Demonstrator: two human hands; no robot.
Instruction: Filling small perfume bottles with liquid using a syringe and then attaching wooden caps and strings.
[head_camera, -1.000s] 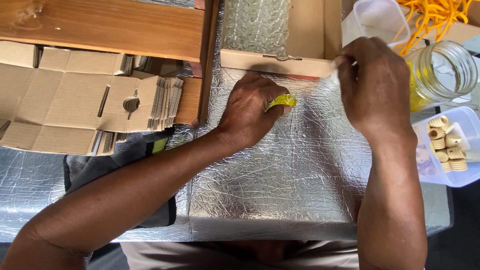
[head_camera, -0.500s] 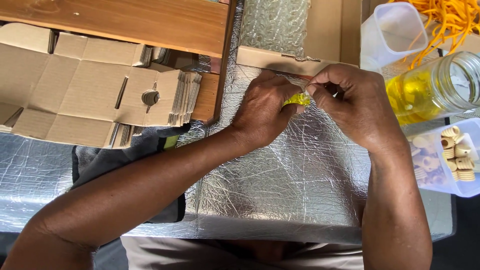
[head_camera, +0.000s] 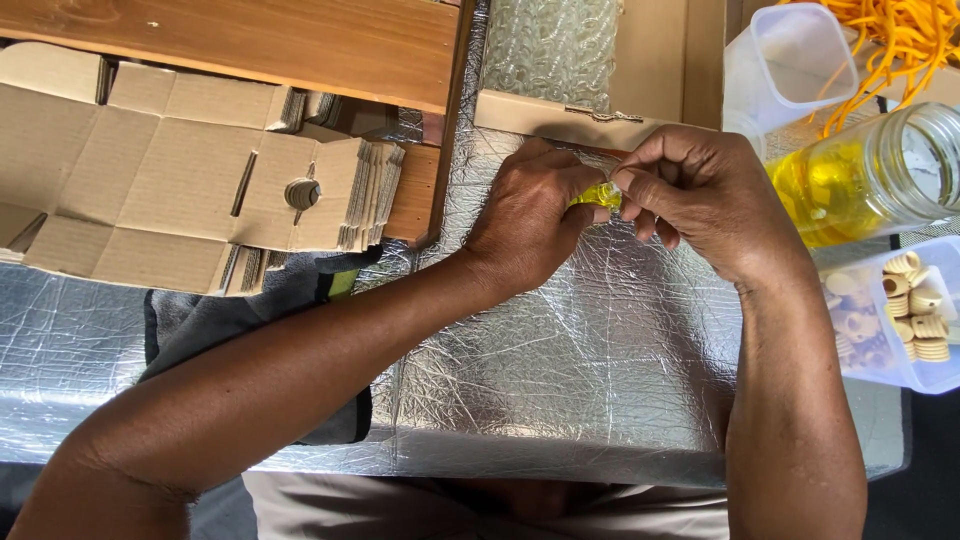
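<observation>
My left hand (head_camera: 535, 225) and my right hand (head_camera: 700, 200) meet above a silver foil-covered surface (head_camera: 570, 370). Between their fingertips they pinch a small yellow item (head_camera: 597, 193), mostly hidden by the fingers. Both hands touch it; its exact shape cannot be made out. My forearms come in from the lower left and lower right.
A glass jar of yellow liquid (head_camera: 860, 180) lies at the right, beside a clear tub of beige wooden beads (head_camera: 900, 310). Orange cords (head_camera: 900, 40) and an empty plastic tub (head_camera: 785, 60) sit at the top right. Flat cardboard blanks (head_camera: 180, 190) and a wooden board (head_camera: 250, 40) fill the left.
My right hand has come down and left from the jar's side to join my left hand at the yellow item. The view has shifted slightly.
</observation>
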